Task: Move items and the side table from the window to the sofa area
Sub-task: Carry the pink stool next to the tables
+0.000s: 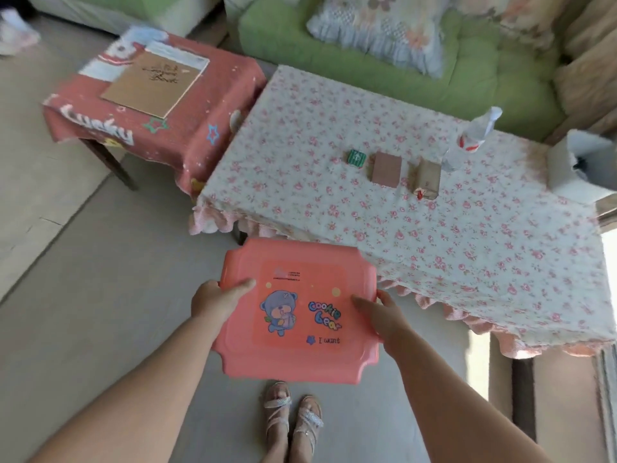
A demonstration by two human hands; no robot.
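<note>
A small pink plastic side table (297,259) with a cartoon bear print hangs above the floor in front of me. My left hand (217,300) grips its left edge and my right hand (384,310) grips its right edge. Its legs are hidden under the top. Just beyond it stands the low table under a floral cloth (417,248), carrying a green box (356,158), a pink-brown box (386,169), a tan box (428,178) and a crumpled plastic bag (474,135). Behind that is the green sofa (334,51).
A second low table under a red "Lucky" cloth (207,105) stands at the left with a brown booklet (155,83) on it. A patterned cushion (377,28) lies on the sofa. My sandalled feet (292,419) are below the pink table. Bright light comes from the right.
</note>
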